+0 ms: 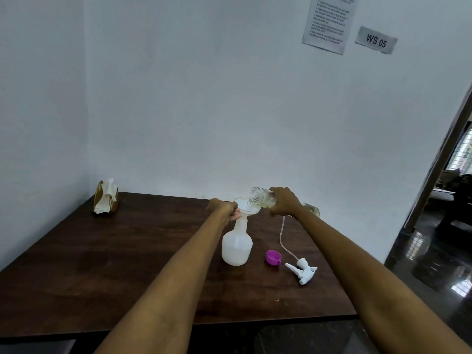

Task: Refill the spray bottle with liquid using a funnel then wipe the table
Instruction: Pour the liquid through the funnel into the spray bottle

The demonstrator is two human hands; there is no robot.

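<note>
A bare workstation room, office-like: a dark wooden table against plain white walls, a printed instruction sheet and a "WS 05" label taped high above the right hand, an open doorway further right.

The translucent white spray bottle stood upright on the dark wooden table, its neck pinched by the left fingers. A white funnel sat in its mouth, just right of those fingers. A clear refill bottle — holding yellowish liquid — lay tilted mouth-down over the funnel, gripped by the right fingers. Nearer than those fingers lay the white trigger sprayer with its tube, and an upturned purple cap.
</note>
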